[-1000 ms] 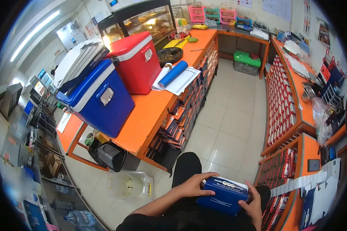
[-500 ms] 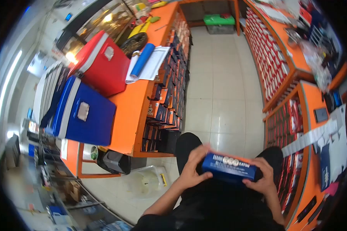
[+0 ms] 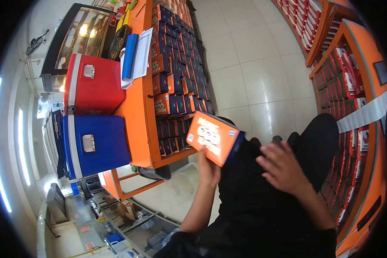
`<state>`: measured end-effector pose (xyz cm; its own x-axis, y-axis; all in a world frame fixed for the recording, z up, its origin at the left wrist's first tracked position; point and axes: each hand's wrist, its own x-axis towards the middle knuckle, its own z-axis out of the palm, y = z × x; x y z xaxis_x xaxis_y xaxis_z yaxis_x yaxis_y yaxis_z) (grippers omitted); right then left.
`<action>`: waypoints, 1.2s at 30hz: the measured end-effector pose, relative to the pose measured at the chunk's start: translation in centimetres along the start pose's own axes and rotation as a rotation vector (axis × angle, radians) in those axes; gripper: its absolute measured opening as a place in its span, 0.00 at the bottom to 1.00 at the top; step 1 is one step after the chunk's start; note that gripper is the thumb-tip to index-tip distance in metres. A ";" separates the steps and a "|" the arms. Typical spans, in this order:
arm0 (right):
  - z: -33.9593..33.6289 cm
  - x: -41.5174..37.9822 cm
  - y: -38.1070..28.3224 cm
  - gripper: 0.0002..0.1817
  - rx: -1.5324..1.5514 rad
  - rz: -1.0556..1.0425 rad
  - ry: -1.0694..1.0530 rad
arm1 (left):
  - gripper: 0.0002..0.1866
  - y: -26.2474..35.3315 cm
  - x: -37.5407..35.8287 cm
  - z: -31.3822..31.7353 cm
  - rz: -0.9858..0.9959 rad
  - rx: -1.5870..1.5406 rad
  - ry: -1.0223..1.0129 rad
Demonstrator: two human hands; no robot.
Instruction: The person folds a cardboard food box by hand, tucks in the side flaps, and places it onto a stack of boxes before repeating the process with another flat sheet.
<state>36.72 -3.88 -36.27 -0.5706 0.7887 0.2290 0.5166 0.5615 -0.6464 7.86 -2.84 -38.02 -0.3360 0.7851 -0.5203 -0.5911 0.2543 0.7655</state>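
An orange and dark blue box [image 3: 210, 136] with white lettering is tilted in my left hand [image 3: 209, 169], which grips its lower edge. Most of the left fingers are hidden behind the box. To the right, apart from the box, my right hand [image 3: 283, 167] has its fingers spread over my dark-clothed lap and holds nothing. Many similar orange and blue boxes [image 3: 176, 103] are stacked on shelves under the orange counter [image 3: 138, 124], just beyond the held box.
A blue cooler [image 3: 103, 146] and a red cooler [image 3: 99, 84] stand on the counter at left, near a blue roll [image 3: 129, 56] on papers. Red boxes [image 3: 348, 81] fill the right shelves. A clear bin [image 3: 180, 187] is on the floor.
My right hand has let go of the box and opened. My left hand has turned the box so its orange face shows. The view has swung toward the left counter shelves.
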 end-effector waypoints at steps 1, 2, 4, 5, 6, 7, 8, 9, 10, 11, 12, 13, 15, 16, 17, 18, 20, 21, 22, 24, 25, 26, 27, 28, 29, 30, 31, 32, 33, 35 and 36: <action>-0.3 -1.1 1.6 0.35 -0.019 0.089 0.005 | 0.24 0.7 1.9 -2.0 0.030 -0.003 0.045; -0.6 -2.5 3.2 0.36 -0.036 0.178 0.005 | 0.24 1.3 3.8 -4.2 0.059 -0.006 0.092; -1.5 -5.0 5.3 0.33 -0.146 0.414 -0.001 | 0.25 2.9 7.7 -7.3 0.124 -0.023 0.142; -1.2 -6.6 6.3 0.31 -0.176 0.543 0.025 | 0.25 3.7 9.8 -9.2 0.130 -0.042 0.127; -0.7 -8.2 7.2 0.28 -0.204 0.672 0.046 | 0.25 4.5 11.7 -11.1 0.134 -0.059 0.113; -0.4 -9.6 8.2 0.28 -0.192 0.680 0.044 | 0.24 5.5 13.8 -12.5 0.142 -0.084 0.125; -0.2 -10.8 9.1 0.26 -0.214 0.651 0.043 | 0.24 6.5 16.0 -13.5 0.151 -0.109 0.132; 0.2 -11.6 9.5 0.23 -0.237 0.621 0.040 | 0.24 7.4 17.9 -14.2 0.225 -0.037 0.117; 0.5 -11.8 9.8 0.23 -0.231 0.629 0.041 | 0.25 8.8 19.6 -14.2 0.220 -0.107 0.160; 0.7 -12.0 10.0 0.20 -0.212 0.643 0.090 | 0.24 10.1 21.7 -14.4 0.263 -0.050 0.208; 0.9 -12.0 10.1 0.18 -0.194 0.658 0.138 | 0.24 11.2 23.6 -14.6 0.304 0.008 0.256; 0.9 -12.0 10.0 0.18 -0.194 0.667 0.142 | 0.24 11.8 25.2 -14.4 0.300 0.012 0.249; 0.9 -11.6 9.9 0.15 -0.203 0.650 0.168 | 0.24 12.7 28.6 -13.6 0.360 0.142 0.365; 0.9 -11.5 9.9 0.15 -0.208 0.655 0.174 | 0.24 12.9 30.5 -14.3 0.358 0.141 0.356; 0.8 -11.3 9.9 0.14 -0.195 0.652 0.182 | 0.24 12.9 32.8 -15.0 0.343 -0.007 0.428; 0.9 -11.2 9.8 0.13 -0.181 0.651 0.189 | 0.24 12.8 34.4 -15.6 0.334 -0.046 0.476; 0.8 -11.3 9.8 0.13 -0.188 0.655 0.193 | 0.25 12.7 36.4 -16.7 0.323 -0.006 0.539; 0.7 -11.4 9.7 0.13 -0.187 0.650 0.187 | 0.26 12.7 37.1 -17.4 0.319 0.020 0.558; 0.7 -11.4 9.8 0.13 -0.195 0.655 0.189 | 0.26 12.6 37.4 -17.8 0.317 0.040 0.575; 0.8 -11.4 9.8 0.13 -0.207 0.651 0.213 | 0.27 12.4 38.2 -18.7 0.320 0.082 0.587; 0.8 -11.3 9.8 0.13 -0.210 0.649 0.210 | 0.27 12.4 38.5 -19.1 0.323 0.103 0.594; 0.7 -11.2 9.9 0.13 -0.200 0.653 0.212 | 0.28 12.3 38.7 -19.6 0.326 0.123 0.595; 0.7 -11.0 9.9 0.13 -0.192 0.660 0.214 | 0.28 12.2 39.0 -20.0 0.326 0.138 0.584; 0.6 -10.9 10.0 0.13 -0.198 0.661 0.212 | 0.29 12.2 39.3 -20.5 0.342 0.155 0.562; 0.5 -10.7 10.1 0.12 -0.197 0.650 0.208 | 0.29 12.2 40.3 -22.2 0.347 0.160 0.490; 0.5 -10.6 10.1 0.12 -0.196 0.640 0.204 | 0.30 12.2 41.4 -23.9 0.352 0.163 0.418; 0.4 -10.6 10.1 0.12 -0.205 0.645 0.199 | 0.31 12.4 42.2 -25.5 0.368 0.175 0.276; 0.4 -10.6 10.3 0.12 -0.193 0.630 0.201 | 0.31 12.5 42.2 -25.8 0.357 0.170 0.272; 0.4 -10.6 10.4 0.12 -0.184 0.621 0.205 | 0.32 12.1 42.5 -25.8 0.350 0.157 0.288; 0.2 -10.3 10.3 0.12 -0.172 0.579 0.241 | 0.32 12.2 40.9 -25.3 0.340 0.136 0.312; -0.1 -10.0 10.0 0.13 -0.183 0.589 0.239 | 0.33 12.0 40.1 -25.4 0.315 0.125 0.300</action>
<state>47.70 -6.15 -44.99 -0.0124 0.9990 0.0436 0.8109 0.0356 -0.5841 -31.33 17.37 -59.31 -0.6941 0.6412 -0.3273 -0.3391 0.1099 0.9343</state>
